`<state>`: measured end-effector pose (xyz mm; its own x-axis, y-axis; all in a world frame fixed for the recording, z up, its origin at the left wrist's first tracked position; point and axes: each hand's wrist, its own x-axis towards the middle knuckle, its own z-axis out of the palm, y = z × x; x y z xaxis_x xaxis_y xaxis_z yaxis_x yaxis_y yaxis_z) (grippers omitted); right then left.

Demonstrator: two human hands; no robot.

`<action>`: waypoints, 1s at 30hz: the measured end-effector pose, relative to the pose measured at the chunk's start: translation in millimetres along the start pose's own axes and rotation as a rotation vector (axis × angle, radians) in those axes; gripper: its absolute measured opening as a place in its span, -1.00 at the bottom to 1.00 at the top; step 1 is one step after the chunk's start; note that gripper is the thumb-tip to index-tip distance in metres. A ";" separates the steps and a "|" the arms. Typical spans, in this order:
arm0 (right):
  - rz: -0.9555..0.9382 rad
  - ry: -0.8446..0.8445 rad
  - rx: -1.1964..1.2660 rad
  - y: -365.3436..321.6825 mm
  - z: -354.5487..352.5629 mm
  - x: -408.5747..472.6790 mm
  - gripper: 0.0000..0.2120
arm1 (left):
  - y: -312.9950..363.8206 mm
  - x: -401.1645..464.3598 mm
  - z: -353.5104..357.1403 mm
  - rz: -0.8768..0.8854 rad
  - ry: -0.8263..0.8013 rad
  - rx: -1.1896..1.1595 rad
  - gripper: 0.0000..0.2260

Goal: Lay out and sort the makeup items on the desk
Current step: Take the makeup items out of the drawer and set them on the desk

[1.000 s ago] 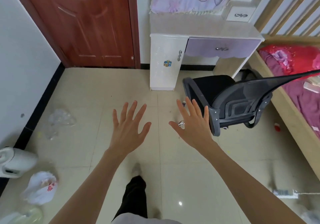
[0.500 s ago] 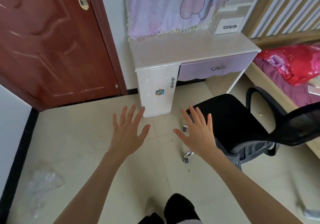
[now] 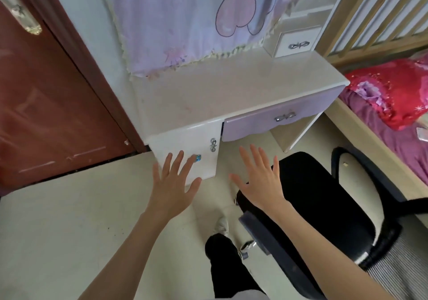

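Observation:
The white dressing desk (image 3: pixel 231 95) stands against the wall ahead, its cream top bare; no makeup items are visible. It has a lilac drawer (image 3: pixel 278 119) in front and a white cupboard door (image 3: pixel 185 146) at the left. My left hand (image 3: pixel 172 188) is held out flat with fingers spread, in front of the cupboard door. My right hand (image 3: pixel 259 181) is likewise spread and holds nothing, above the edge of the black chair seat (image 3: pixel 305 197).
A black office chair with a mesh back (image 3: pixel 398 262) stands at the right, close to the desk. A lilac cloth (image 3: pixel 196 21) hangs over the desk's mirror. A small white drawer (image 3: pixel 296 43) sits on the desk. Red-brown door (image 3: pixel 46 105) at left, bed (image 3: pixel 393 105) at right.
I have walked closer to the desk, which now fills the upper view. Both hands stay spread and empty in front of me.

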<state>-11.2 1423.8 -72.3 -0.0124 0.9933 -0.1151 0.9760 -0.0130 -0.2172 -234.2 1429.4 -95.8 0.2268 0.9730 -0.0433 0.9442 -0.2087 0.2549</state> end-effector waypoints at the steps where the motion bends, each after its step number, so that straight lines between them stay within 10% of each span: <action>1: 0.012 -0.002 0.008 6.3 -4.2 19.7 -0.31 | 2.7 23.2 -0.3 0.011 -0.008 -0.002 -0.36; 24: 0.569 -0.227 0.308 157.7 39.5 263.5 -0.40 | 96.1 403.7 93.0 0.365 -0.317 -0.003 -0.52; 30: 1.147 0.016 1.166 200.7 67.7 324.2 -0.50 | 115.2 459.0 140.5 0.494 -0.270 0.074 -0.56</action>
<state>166.0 1735.5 -218.8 0.5708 0.4038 -0.7149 -0.2108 -0.7694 -0.6030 12.2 1838.1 -222.0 0.6895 0.7005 -0.1839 0.7226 -0.6483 0.2398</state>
